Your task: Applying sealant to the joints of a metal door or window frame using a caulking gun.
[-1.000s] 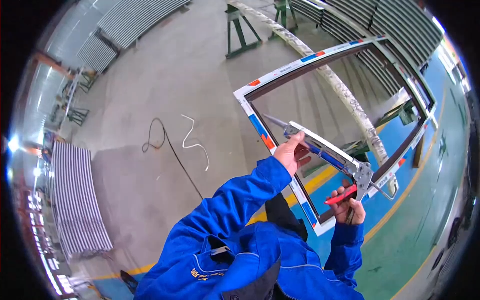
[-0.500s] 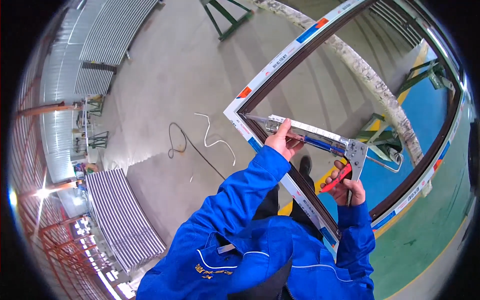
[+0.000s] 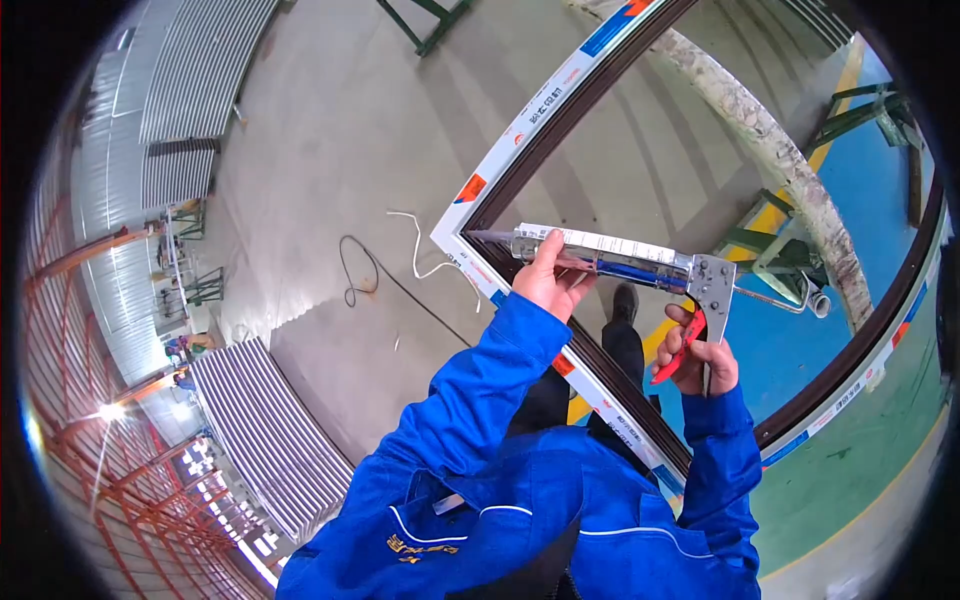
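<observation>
The caulking gun lay level across the near corner of the window frame, its nozzle tip at the frame's inner angle; it looked stiff, metal and fairly heavy at the rear, best taken as it was, with the left hand wrapped shut around the front of the barrel and the right hand closed on the red trigger handle behind. Whether sealant was leaving the tip was too small to tell, the left palm hid part of the tube, and the frame's far side was cut off at the picture's edge.
</observation>
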### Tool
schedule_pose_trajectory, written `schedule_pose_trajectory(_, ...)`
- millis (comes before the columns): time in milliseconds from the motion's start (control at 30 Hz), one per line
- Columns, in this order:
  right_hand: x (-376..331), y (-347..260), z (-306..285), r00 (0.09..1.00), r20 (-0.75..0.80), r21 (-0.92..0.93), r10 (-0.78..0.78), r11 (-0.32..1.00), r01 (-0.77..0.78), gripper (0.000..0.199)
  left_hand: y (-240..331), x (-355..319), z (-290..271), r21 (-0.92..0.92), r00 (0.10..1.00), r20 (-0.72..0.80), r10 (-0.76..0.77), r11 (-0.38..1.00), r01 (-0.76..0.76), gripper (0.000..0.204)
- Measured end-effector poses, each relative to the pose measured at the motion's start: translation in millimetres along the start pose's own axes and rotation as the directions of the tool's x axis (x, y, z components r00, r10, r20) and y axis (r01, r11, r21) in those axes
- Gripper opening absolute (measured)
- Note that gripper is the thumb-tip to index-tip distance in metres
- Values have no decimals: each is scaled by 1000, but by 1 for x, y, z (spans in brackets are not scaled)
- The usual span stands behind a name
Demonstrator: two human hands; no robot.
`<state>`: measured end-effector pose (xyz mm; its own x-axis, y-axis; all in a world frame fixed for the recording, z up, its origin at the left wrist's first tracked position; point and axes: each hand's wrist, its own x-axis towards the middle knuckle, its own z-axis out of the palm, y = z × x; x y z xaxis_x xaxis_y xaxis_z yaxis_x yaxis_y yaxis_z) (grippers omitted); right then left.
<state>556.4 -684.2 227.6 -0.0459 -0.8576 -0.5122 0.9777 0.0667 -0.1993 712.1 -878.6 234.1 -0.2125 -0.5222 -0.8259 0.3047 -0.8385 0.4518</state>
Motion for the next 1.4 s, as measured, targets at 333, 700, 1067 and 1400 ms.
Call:
schedule_pose_trajectory(333,16,-4,-1,1000,-5,-26,26,999,-26,62,4,6,-1,-20,1000,-2,-1,1000,1,28)
schedule_pose_trajectory(700,22,0,-9,999,-32,-31,28,999,-29,61,2,10,-7,20,1000,-2,29,999,-29,29)
schedule_pose_trajectory(1067,19,2,-4,998,-52,-104,-22,994,16,59,2,7,-8,53,996,70,54,997,-58,30)
schedule_pose_trajectory(1400,15,2,2,997,-54,-155,-49,987,40,60,1,6,-11,67,996,62,66,995,-70,32)
